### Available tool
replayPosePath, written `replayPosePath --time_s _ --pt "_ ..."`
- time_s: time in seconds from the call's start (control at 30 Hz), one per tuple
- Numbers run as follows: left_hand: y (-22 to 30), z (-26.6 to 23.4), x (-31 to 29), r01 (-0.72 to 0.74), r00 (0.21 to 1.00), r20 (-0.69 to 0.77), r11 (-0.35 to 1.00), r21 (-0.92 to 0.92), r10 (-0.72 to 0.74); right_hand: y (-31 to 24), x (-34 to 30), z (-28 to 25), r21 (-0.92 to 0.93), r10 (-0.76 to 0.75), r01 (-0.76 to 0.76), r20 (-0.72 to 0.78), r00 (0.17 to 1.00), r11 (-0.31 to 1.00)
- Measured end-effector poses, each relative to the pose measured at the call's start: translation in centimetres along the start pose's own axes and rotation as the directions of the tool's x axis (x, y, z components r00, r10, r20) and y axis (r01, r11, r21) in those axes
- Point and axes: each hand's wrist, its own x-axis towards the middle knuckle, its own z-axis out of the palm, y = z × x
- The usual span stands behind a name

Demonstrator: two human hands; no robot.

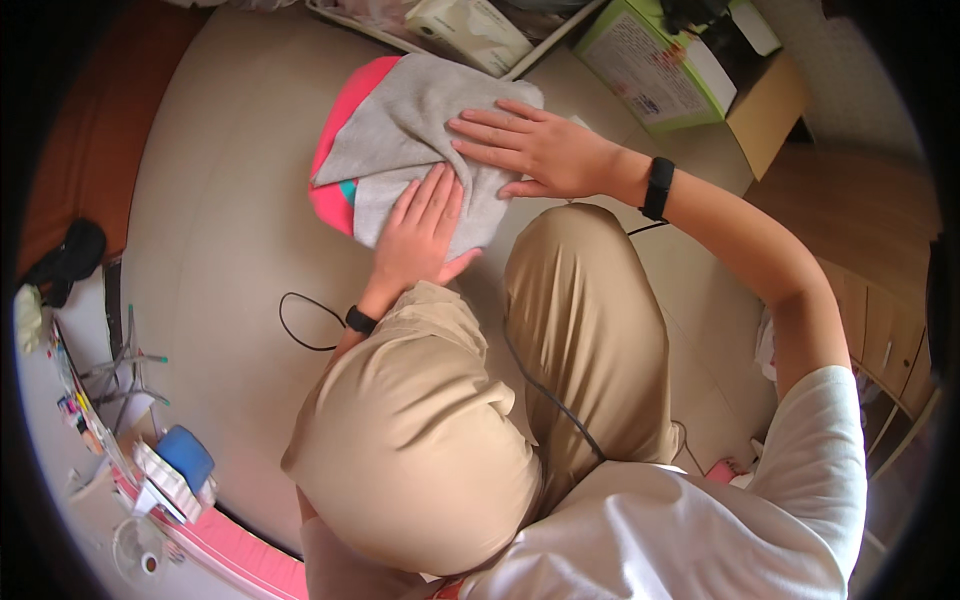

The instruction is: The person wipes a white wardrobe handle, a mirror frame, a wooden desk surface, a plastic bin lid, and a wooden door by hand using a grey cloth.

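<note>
A folded grey cloth garment (400,120) with bright pink parts along its left side and a small teal patch lies on the tiled floor in front of my knees. My left hand (422,222) rests flat on its near part, fingers stretched out and pointing away from me. Higher up and to the right, my right hand (530,150) lies palm down on the same fabric with fingers extended to the left. Creases run through the grey cloth between the two hands. Neither hand grips it. Whatever lies beneath the cloth is hidden.
A green and white carton (650,75) with open flaps stands at the far right, near a white tray (545,45) holding a pale box (470,35). A thin black cable (283,312) loops on the floor by my left wrist. Wooden drawers (890,340) are at right.
</note>
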Motion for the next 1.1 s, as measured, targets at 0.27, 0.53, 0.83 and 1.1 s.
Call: replayPosePath --time_s 0.27,0.53,0.83,1.1 --pt "-1.9 -1.0 0.7 -0.099 0.992 0.087 0.991 0.089 0.091 0.3 0.5 1.2 0.110 0.049 -0.031 -0.161 0.986 0.993" --pt "-0.4 0.2 0.4 0.061 0.998 0.002 0.990 0.130 -0.062 0.9 2.2 3.4 0.129 0.023 0.015 -0.289 0.957 0.992" --pt "-0.7 2.0 0.2 -0.061 0.998 0.035 0.857 0.512 0.050 -1.7 0.8 5.9 0.244 0.240 -0.157 -0.362 0.901 0.957" --pt "-0.6 1.5 1.3 -0.256 0.965 0.168 0.855 0.452 0.200 -3.7 -2.0 11.1 0.490 0.482 -0.353 -0.164 0.860 0.797"
